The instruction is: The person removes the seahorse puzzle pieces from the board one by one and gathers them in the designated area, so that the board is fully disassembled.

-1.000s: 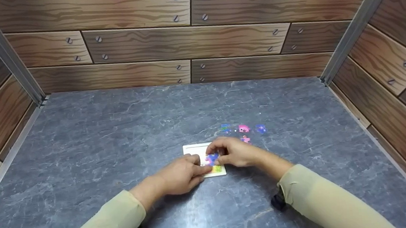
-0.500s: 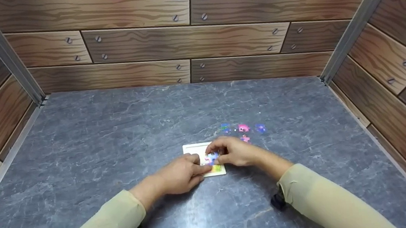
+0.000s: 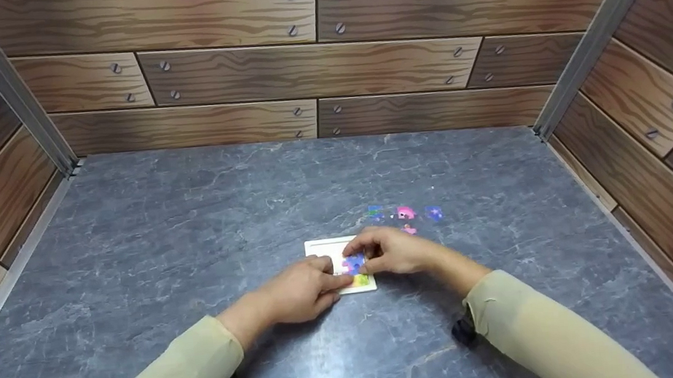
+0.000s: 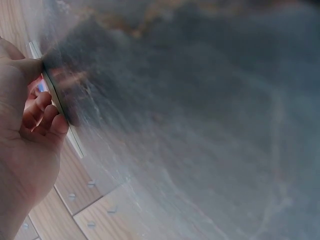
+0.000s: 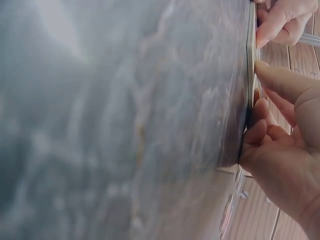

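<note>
A small white puzzle tray point(image 3: 325, 247) lies on the table in the head view. Over its right half, a blue-and-pink jigsaw piece point(image 3: 354, 264) sits between the thumb and forefinger of my right hand point(image 3: 395, 251), which pinches it. From the left, my left hand point(image 3: 299, 286) grips the tray's near edge, one finger lying across the tray beside a yellow-green picture area point(image 3: 362, 280). In the left wrist view, the left hand point(image 4: 37, 135) has its other fingers curled at the tray edge. The right wrist view shows the right hand's thumb point(image 5: 280, 82) right at the tray; the piece is hidden there.
Beyond my right hand lie loose jigsaw pieces: a blue-green one point(image 3: 375, 212), a pink one point(image 3: 405, 212), a blue one point(image 3: 434, 212) and another pink one point(image 3: 409, 229), partly hidden by the hand. Wood-patterned walls point(image 3: 227, 76) enclose the grey marbled table point(image 3: 190, 209).
Both hands stay in nearly the same place. The pinched piece looked lighter and shinier half a second ago and looks darker now, with only a slight shift.
</note>
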Motion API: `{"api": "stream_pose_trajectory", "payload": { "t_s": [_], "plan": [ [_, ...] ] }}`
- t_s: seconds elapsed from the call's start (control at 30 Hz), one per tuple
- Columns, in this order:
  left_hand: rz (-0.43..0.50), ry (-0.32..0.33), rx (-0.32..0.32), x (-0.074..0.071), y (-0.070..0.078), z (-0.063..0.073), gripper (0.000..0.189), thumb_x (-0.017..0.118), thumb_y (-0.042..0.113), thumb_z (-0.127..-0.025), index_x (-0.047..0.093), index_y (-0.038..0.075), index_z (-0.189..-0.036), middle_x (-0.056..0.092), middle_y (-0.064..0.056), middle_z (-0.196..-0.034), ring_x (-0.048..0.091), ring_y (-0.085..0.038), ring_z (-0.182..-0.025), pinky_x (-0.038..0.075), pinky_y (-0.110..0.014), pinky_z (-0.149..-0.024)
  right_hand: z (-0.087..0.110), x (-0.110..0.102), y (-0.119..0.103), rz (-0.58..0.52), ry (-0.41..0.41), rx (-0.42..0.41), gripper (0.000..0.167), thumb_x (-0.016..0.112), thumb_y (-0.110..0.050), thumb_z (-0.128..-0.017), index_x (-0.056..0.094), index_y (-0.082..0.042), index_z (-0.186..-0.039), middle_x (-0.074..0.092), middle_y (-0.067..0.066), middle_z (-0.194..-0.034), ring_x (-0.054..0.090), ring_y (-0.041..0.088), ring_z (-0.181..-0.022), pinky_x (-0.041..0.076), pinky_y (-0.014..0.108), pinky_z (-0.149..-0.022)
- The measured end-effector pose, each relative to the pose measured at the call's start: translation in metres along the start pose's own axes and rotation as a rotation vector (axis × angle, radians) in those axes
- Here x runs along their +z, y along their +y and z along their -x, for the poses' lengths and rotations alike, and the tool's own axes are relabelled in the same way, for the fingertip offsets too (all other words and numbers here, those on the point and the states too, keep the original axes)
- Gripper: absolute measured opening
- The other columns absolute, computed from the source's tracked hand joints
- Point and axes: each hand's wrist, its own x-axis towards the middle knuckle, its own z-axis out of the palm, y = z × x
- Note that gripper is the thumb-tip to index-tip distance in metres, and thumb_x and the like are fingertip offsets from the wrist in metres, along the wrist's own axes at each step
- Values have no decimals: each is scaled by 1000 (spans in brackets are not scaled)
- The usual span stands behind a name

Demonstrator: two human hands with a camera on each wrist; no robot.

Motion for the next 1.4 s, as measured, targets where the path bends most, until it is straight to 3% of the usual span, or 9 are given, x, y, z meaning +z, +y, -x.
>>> {"api": "stream_pose_trajectory", "payload": {
  "t_s": [0.23, 0.57, 0.8, 1.1, 1.4],
  "plan": [
    [3, -1, 3, -1, 1, 0, 40, 67, 15, -103, 69, 13, -143, 51, -2, -90, 39, -12, -75, 42, -30, -69, 3, -2, 3, -19, -12, -24, 36, 76, -2, -94, 72, -1, -131, 66, 13, -111, 58, 20, -96, 48, 26, -84],
    [-21, 9, -5, 2, 0, 0, 38, 68, 15, -103, 72, 15, -141, 52, -3, -91, 41, -13, -76, 44, -30, -69, 4, 1, 2, -48, 35, 0, 34, 73, -2, -96, 71, 2, -130, 71, 13, -115, 59, 12, -94, 50, 27, -85],
    [-16, 20, -11, 1, 2, 0, 38, 68, 15, -103, 72, 15, -140, 53, -3, -91, 42, -13, -75, 45, -31, -69, 5, -2, -3, -70, 62, 1, 36, 74, -2, -96, 70, 4, -131, 73, 16, -120, 66, 21, -103, 55, 32, -92],
    [2, 26, -32, 2, 3, 0, 38, 67, 15, -104, 71, 16, -141, 52, -3, -91, 40, -11, -73, 43, -30, -66, 12, -18, -11, -15, 139, 2, 36, 78, -5, -95, 73, -1, -130, 75, 10, -116, 66, 21, -99, 55, 36, -83],
    [-5, 25, -39, 1, 4, 0, 39, 67, 16, -104, 71, 16, -142, 51, -2, -90, 40, -12, -73, 44, -31, -67, 26, -36, -7, 10, 166, 7, 36, 79, -7, -95, 74, -1, -130, 75, 11, -115, 66, 23, -98, 57, 37, -82]
  ]
}}
